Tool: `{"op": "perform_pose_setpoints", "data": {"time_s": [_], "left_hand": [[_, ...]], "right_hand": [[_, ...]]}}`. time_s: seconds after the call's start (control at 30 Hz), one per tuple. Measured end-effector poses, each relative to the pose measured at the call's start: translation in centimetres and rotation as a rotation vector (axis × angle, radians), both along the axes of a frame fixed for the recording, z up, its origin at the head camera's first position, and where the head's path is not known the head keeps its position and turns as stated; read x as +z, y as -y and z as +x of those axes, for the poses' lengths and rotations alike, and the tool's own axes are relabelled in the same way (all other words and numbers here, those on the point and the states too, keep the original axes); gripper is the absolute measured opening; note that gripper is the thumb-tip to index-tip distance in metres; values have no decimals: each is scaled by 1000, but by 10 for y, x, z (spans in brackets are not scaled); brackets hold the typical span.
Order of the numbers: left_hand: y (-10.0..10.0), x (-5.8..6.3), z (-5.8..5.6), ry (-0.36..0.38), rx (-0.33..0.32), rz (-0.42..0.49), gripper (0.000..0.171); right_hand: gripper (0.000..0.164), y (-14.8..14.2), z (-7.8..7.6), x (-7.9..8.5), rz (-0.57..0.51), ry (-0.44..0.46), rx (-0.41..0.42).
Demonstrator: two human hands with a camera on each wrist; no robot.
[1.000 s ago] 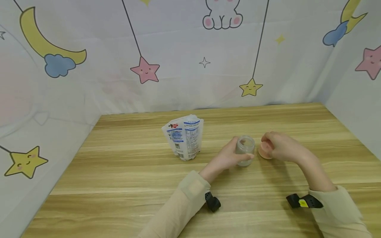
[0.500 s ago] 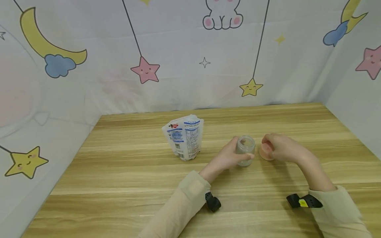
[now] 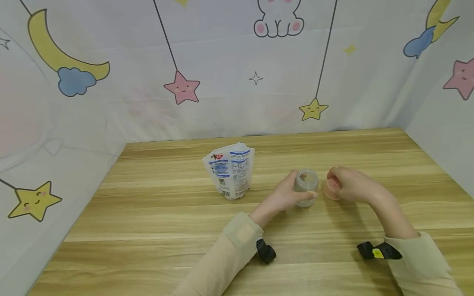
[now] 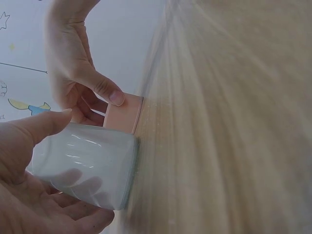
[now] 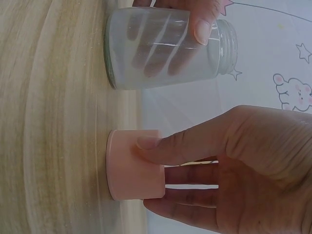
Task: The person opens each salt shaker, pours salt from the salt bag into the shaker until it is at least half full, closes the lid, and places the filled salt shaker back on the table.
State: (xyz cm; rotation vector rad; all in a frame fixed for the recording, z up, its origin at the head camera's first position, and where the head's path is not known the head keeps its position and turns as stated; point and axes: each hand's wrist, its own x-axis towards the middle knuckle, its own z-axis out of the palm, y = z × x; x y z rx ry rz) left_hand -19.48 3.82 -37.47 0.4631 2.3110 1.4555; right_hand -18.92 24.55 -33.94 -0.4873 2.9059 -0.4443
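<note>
A clear glass jar (image 3: 306,185) with a threaded, uncovered mouth stands upright on the wooden table. My left hand (image 3: 283,193) grips it from the left, thumb in front and fingers behind, as the left wrist view of the jar (image 4: 87,161) shows. Just right of the jar a pink lid-like cap (image 3: 332,190) sits on the table, a small gap between them in the right wrist view. My right hand (image 3: 352,185) holds this cap (image 5: 136,165) by its sides, thumb on the near side and fingers on the far side.
A white pouch (image 3: 231,172) with blue print stands left of the jar on the wooden table (image 3: 155,230). A white cartoon-printed curtain (image 3: 222,111) hangs behind the table's far edge and along both sides. Black straps with cameras circle both sleeves.
The right hand and the cap have shifted very slightly toward the near side. The left hand still holds the jar in the same place.
</note>
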Motion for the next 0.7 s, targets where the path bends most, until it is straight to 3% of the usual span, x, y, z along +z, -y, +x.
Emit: {"op": "perform_pose_setpoints", "data": {"time_s": [0.4, 0.7], "left_hand": [[-2, 1, -1, -3, 23, -30, 66], [-2, -2, -5, -13, 23, -21, 73]], "right_hand": [[38, -4, 0, -1, -2, -12, 22], [37, -2, 4, 7, -40, 4, -6]]}}
